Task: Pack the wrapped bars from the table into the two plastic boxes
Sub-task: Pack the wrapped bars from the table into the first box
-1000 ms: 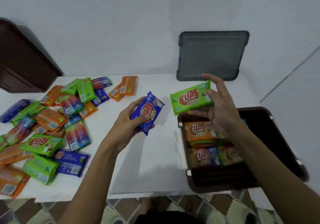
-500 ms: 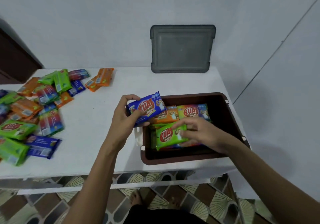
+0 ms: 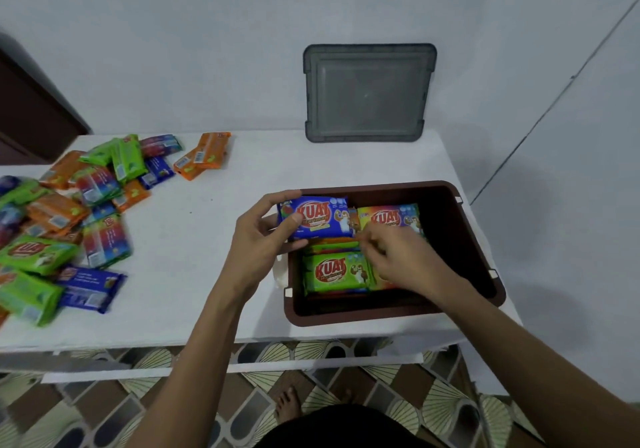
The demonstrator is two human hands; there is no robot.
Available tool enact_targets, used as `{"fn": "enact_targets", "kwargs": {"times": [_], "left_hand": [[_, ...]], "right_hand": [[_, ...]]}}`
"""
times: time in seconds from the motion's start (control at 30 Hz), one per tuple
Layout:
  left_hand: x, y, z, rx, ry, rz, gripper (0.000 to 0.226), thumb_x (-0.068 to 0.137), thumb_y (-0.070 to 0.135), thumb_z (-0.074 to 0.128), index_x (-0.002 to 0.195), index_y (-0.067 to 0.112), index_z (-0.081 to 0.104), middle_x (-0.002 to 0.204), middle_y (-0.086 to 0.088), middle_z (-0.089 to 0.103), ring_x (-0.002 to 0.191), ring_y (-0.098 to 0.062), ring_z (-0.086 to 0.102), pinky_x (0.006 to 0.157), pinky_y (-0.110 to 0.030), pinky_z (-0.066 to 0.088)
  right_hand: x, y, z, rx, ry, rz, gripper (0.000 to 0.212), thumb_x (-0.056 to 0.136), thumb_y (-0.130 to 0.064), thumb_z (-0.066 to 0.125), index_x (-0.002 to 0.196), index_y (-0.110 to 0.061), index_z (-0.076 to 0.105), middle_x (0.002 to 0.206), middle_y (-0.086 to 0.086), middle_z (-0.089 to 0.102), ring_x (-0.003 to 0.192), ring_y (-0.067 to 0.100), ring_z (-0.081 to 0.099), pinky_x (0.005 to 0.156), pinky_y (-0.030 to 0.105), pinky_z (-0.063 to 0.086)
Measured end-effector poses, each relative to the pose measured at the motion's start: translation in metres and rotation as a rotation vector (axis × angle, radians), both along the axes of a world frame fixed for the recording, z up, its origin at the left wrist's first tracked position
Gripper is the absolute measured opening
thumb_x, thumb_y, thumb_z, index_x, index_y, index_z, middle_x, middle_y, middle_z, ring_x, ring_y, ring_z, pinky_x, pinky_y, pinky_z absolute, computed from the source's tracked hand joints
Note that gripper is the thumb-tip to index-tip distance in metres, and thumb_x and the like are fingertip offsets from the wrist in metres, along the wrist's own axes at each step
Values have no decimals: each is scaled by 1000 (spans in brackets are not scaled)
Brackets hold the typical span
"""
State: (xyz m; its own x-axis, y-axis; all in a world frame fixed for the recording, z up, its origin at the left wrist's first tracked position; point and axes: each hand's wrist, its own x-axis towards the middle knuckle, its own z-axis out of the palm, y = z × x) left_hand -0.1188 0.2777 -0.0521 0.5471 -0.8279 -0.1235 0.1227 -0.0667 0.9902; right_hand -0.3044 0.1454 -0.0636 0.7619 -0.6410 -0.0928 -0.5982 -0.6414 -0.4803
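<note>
Near: I see the right hand (image 3: pixel 398 260) low in the brown plastic box (image 3: pixel 481 284), fingers loosely apart beside a green bar (image 3: pixel 336 272), likely seating it; left hand (image 3: pixel 259 239) clamped on a blue bar (image 3: pixel 317 217) over the far-left corner, next in. Loose bars (image 3: pixel 86 205) heaped left on the white table (image 3: pixel 221 274); grey lid (image 3: pixel 369 92) against the far wall

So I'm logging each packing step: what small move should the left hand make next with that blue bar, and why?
Probably lower the blue bar into the far-left part of the brown box and let go. The left hand already holds it over the box's far-left corner, the green bar fills the near row, and the right hand is busy among the packed bars.
</note>
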Motion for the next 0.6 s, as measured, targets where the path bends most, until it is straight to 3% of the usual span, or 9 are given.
{"fn": "enact_targets", "kwargs": {"times": [0.07, 0.13, 0.2, 0.33, 0.47, 0.6], "left_hand": [[-5, -4, 3, -16, 31, -54, 31, 87, 22, 63, 118, 24, 65, 112, 3, 69, 111, -17, 66, 69, -34, 62], [-14, -9, 4, -40, 50, -121, 30, 88, 21, 62, 118, 24, 65, 111, 7, 70, 113, -14, 65, 68, -31, 61], [-24, -15, 3, -47, 8, -185, 35, 88, 24, 62, 123, 24, 62, 117, 6, 67, 114, -14, 64, 72, -33, 61], [-25, -20, -5, 39, -438, -177, 31, 93, 33, 60, 123, 30, 62, 121, 9, 64, 111, -6, 62, 73, -29, 61], [-16, -14, -16, -60, -681, 52, 20, 99, 18, 53, 107, 25, 69, 109, 12, 66, 104, 2, 59, 71, -16, 52], [-7, -12, -33, 16, -939, 153, 23, 93, 20, 50, 103, 19, 71, 116, 4, 63, 109, -10, 56, 83, -24, 49]], "right_hand": [[-5, -5, 17, 294, -291, -174, 13, 97, -29, 56, 107, -21, 52, 81, 0, 68, 63, 12, 68, 56, 24, 56], [-8, -4, 30, 768, -517, -234, 25, 94, -26, 61, 116, -27, 50, 99, 7, 70, 86, 22, 73, 66, 35, 61], [-14, -5, 31, 918, -571, -211, 30, 91, -20, 62, 119, -28, 52, 109, 7, 67, 97, 29, 71, 72, 40, 61], [-41, -19, 32, 884, -542, -208, 26, 87, -20, 64, 112, -20, 58, 117, 7, 65, 108, 25, 68, 80, 51, 59], [-73, -35, 38, 720, -353, -197, 18, 88, -22, 63, 106, -19, 63, 114, -7, 65, 108, 16, 65, 67, 34, 61], [-75, -40, 19, 641, -118, -227, 13, 93, -15, 61, 105, -19, 62, 122, -2, 56, 111, 21, 59, 65, 30, 61]]}}
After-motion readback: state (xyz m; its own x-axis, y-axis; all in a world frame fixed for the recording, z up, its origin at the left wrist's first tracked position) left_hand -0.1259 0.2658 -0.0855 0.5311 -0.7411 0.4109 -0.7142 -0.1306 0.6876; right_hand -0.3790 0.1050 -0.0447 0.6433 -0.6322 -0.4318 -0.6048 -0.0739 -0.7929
